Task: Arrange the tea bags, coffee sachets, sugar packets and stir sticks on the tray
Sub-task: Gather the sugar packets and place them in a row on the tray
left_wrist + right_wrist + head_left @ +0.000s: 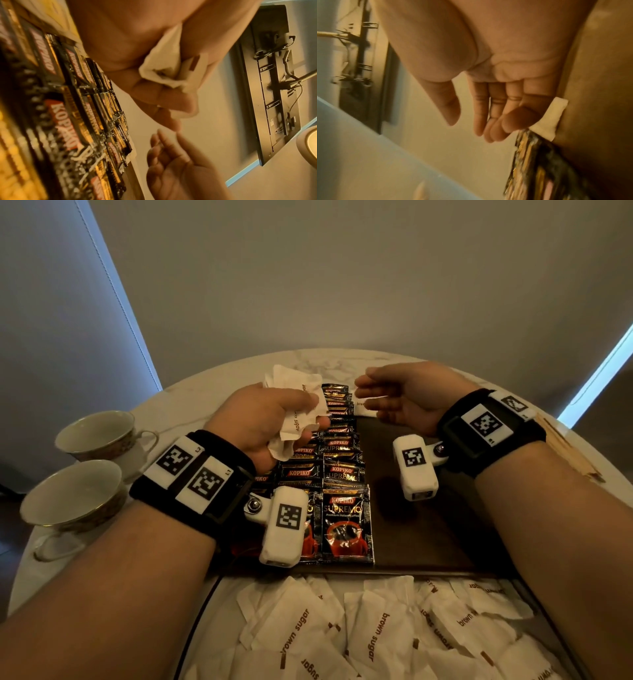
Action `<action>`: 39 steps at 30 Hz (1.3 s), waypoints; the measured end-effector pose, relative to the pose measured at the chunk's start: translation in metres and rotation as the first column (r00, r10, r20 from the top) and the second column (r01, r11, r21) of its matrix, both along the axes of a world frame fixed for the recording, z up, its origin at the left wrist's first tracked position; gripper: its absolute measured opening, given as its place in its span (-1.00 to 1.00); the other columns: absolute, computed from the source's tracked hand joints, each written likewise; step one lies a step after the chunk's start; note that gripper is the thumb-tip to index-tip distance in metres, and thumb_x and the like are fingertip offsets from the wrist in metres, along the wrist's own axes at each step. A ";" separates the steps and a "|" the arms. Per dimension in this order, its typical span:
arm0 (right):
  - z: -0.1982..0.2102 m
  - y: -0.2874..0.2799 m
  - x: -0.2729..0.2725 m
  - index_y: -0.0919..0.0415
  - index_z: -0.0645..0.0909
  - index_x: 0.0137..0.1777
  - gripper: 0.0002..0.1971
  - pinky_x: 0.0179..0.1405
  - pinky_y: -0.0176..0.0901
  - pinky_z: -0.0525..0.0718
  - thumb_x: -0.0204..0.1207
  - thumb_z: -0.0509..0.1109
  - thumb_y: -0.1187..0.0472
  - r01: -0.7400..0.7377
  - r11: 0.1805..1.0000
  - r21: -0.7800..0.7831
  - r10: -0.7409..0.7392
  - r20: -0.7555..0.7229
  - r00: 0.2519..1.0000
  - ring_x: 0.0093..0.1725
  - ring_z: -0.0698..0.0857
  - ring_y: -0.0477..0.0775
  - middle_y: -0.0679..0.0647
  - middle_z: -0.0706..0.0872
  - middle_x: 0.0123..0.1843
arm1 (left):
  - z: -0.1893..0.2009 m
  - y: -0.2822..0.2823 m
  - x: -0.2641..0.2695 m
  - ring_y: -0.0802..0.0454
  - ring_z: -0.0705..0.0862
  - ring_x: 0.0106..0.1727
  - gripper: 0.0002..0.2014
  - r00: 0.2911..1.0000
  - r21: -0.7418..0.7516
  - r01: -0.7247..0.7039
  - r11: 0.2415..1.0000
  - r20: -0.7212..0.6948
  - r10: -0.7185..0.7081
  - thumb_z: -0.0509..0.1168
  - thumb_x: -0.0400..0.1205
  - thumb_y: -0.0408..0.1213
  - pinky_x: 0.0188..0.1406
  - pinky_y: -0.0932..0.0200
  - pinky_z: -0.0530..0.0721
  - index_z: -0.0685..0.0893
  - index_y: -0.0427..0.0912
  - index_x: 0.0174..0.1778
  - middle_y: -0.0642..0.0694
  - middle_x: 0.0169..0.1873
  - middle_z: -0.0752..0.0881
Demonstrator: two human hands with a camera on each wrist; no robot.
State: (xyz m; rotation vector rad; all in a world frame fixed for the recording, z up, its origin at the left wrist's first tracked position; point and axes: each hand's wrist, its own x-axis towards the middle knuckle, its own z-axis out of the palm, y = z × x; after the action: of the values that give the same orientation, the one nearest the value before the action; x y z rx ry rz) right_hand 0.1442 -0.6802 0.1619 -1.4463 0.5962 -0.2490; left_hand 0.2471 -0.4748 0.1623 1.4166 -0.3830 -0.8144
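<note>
The left hand point(263, 419) clutches a crumpled bunch of brown sugar packets point(297, 402), fingers curled round them, above the far end of the coffee sachets point(339, 460). The right hand point(397, 395) hangs beside it with fingers relaxed and nothing in them; one packet on the tray point(363, 405) lies just under its fingertips, though whether they touch it is hard to tell. The step looks like feeding packets one at a time from the left bunch to the right, laying each flat in a row on the bare part of the dark wooden tray point(421, 515), right of the Kopiko sachets and without overlapping them. A loosened left grip would scatter the bunch over the finished rows. Nearer than the tray, a heap of loose sugar packets point(376, 631) waits. Left of the tray stand two teacups point(85, 470); right of it lie wooden stir sticks point(570, 451), not yet placed.
</note>
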 end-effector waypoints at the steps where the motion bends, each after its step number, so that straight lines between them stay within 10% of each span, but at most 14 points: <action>1: 0.005 0.010 -0.002 0.19 0.75 0.09 -0.77 -0.30 -0.23 0.62 0.67 0.41 0.04 -0.081 0.996 -0.026 0.082 0.015 0.997 -0.23 0.72 -0.04 0.04 0.80 -0.07 | -0.001 0.001 0.000 -0.21 0.74 0.02 -0.87 0.999 -0.003 0.023 1.000 0.025 -0.023 0.42 0.68 -0.39 -0.43 0.23 0.58 0.75 -0.27 0.12 -0.26 -0.20 0.87; 8: 0.011 0.053 -0.003 0.16 0.71 -0.14 -0.90 -0.35 -0.19 0.65 0.55 0.57 0.21 -0.169 0.948 -0.268 0.201 0.098 0.975 -0.38 0.63 -0.06 0.01 0.72 -0.37 | 0.000 0.006 -0.009 -0.18 0.79 -0.14 -0.80 0.979 -0.034 0.146 0.989 0.148 -0.140 0.50 0.60 -0.43 -0.43 0.17 0.63 0.82 -0.25 0.14 -0.32 -0.07 0.86; 17: 0.011 0.045 -0.004 0.37 0.69 0.28 -0.64 -0.20 -0.15 0.83 0.47 0.54 0.40 -0.218 0.971 -0.101 0.234 0.191 0.953 -0.23 0.79 0.02 0.18 0.84 -0.05 | 0.002 0.002 -0.003 0.02 0.74 -0.39 -0.72 0.994 -0.177 -0.059 0.982 0.081 0.075 0.45 0.63 -0.48 -0.63 0.26 0.62 0.72 -0.37 0.26 -0.25 -0.19 0.83; 30: 0.004 0.045 -0.001 0.31 0.72 0.28 -0.41 0.14 0.14 0.78 0.18 0.68 0.26 -0.215 0.964 -0.155 0.242 0.187 0.952 0.13 0.84 0.27 0.24 0.86 0.14 | 0.007 0.010 -0.002 -0.03 0.77 -0.35 -0.63 0.952 -0.099 0.032 0.995 0.306 0.000 0.63 0.40 -0.40 -0.37 0.08 0.73 0.81 -0.26 0.13 -0.23 -0.22 0.87; 39: 0.006 0.042 -0.001 0.20 0.77 -0.04 -0.95 -0.27 -0.17 0.78 0.55 0.56 0.26 -0.036 0.988 -0.147 0.065 0.199 0.978 -0.10 0.81 0.08 0.18 0.89 -0.04 | 0.011 0.013 0.002 -0.02 0.79 -0.37 -0.69 0.920 0.032 0.018 0.999 0.391 -0.029 0.59 0.48 -0.52 -0.45 0.08 0.75 0.77 -0.23 0.10 -0.22 -0.21 0.88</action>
State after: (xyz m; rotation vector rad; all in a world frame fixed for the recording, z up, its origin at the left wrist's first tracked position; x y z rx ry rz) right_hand 0.1434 -0.6387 0.1675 -1.5491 0.3798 -0.4009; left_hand 0.2486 -0.4613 0.1733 1.6049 -0.6986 -0.5520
